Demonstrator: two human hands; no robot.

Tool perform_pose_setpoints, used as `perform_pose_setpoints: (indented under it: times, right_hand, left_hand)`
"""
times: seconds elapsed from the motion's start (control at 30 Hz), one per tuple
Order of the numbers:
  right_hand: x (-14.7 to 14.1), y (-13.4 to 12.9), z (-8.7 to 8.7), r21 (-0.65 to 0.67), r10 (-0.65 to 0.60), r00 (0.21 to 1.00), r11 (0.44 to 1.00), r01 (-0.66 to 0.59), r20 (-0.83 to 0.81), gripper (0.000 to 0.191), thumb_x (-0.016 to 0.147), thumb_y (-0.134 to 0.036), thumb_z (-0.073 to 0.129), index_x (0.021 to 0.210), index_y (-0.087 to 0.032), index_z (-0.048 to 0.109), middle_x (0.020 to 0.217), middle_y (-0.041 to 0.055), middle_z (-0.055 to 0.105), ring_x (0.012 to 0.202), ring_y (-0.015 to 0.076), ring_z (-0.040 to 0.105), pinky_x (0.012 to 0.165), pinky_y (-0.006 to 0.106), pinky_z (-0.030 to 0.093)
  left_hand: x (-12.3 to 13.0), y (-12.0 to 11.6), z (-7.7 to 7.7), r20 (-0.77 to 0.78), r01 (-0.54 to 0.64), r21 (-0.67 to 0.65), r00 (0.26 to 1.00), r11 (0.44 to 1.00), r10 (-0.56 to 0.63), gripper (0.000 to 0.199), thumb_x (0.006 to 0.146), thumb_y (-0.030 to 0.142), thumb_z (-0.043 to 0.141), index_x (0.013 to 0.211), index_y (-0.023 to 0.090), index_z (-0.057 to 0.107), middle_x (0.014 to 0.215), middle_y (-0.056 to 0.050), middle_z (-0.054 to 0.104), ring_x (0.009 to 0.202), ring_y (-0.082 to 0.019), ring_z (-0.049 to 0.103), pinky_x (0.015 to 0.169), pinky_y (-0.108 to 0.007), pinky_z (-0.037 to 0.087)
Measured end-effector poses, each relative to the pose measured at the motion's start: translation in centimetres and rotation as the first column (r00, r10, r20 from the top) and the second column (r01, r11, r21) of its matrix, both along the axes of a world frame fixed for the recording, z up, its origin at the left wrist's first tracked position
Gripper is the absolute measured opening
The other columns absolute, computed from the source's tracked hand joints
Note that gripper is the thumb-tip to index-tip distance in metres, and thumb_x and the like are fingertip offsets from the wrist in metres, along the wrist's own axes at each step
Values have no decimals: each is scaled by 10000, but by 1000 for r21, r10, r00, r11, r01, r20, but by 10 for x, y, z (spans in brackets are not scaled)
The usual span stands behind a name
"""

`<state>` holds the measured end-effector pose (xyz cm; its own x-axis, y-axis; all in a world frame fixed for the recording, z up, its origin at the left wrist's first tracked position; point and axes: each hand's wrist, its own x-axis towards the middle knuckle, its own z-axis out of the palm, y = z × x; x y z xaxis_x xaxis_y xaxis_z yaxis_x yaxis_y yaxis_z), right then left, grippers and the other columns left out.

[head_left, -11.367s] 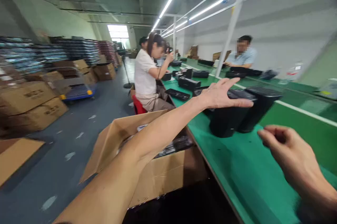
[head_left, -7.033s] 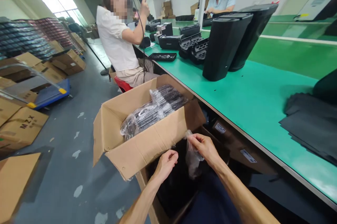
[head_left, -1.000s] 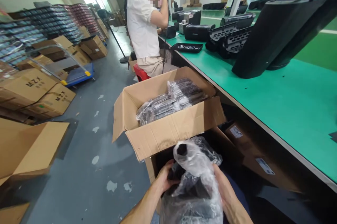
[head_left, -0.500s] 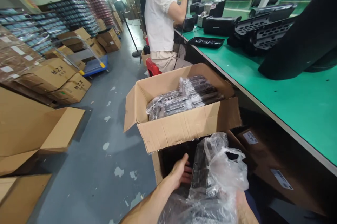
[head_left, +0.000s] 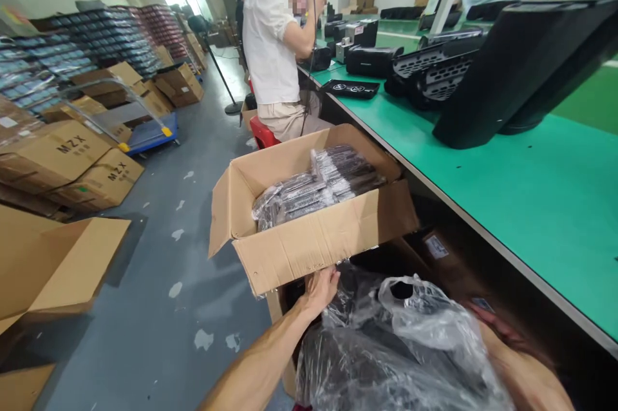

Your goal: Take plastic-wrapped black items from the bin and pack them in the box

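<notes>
My left hand point(head_left: 322, 288) is at the near edge of the open carton point(head_left: 309, 247), beside the clear plastic bag point(head_left: 410, 346). Its fingers look bent, but whether they grip the plastic is hard to make out. Dark items show through the bag, which lies over a lower box under the carton's flap. My right forearm reaches in from the bottom right; the hand itself is hidden behind the bag. Inside the open carton lie several plastic-wrapped dark parts point(head_left: 318, 185).
A green table point(head_left: 521, 185) runs along the right with black housings point(head_left: 502, 69) on it. A person point(head_left: 275, 44) sits on a red stool beyond the carton. Cartons point(head_left: 77, 147) and a blue trolley point(head_left: 149, 134) stand at left.
My left hand has moved up to the carton's lower flap. The bag has spread wider and shifted right, and the right hand has gone out of sight behind it. The view has turned slightly right.
</notes>
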<state>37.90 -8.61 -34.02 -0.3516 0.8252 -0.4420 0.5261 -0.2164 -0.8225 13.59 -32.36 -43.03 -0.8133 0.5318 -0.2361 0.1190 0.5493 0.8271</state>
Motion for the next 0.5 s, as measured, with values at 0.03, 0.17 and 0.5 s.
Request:
perform_pose_setpoints:
  times: [0.03, 0.17, 0.5]
  right_hand:
    - [8, -5, 8, -89, -32, 999, 995, 34, 19, 532, 555, -581, 863, 960, -248, 775, 892, 148, 793, 853, 373, 755, 680, 409, 606]
    - [29, -45, 24, -286, -67, 997, 955, 75, 38, 740, 544, -765, 851, 1025, -208, 776, 674, 64, 696, 622, 260, 635, 528, 329, 493]
    - [10, -94, -10, 150, 143, 985, 981, -127, -97, 430, 756, -556, 743, 1027, -222, 736, 677, -34, 505, 611, 164, 500, 602, 284, 432]
  left_hand:
    - [0, 5, 2, -6, 62, 14, 998, 998, -62, 238, 819, 312, 707, 651, 242, 553, 655, 19, 533, 732, -204, 541, 751, -298, 344]
    - [10, 22, 21, 0, 195, 67, 981, 979, -195, 236, 876, 373, 642, 696, 232, 581, 580, 64, 494, 589, -149, 466, 636, -271, 317]
    - [16, 37, 104, -86, 118, 232, 991, 965, -101, 303, 889, 448, 637, 722, 228, 514, 596, 77, 425, 577, -118, 411, 598, -254, 336]
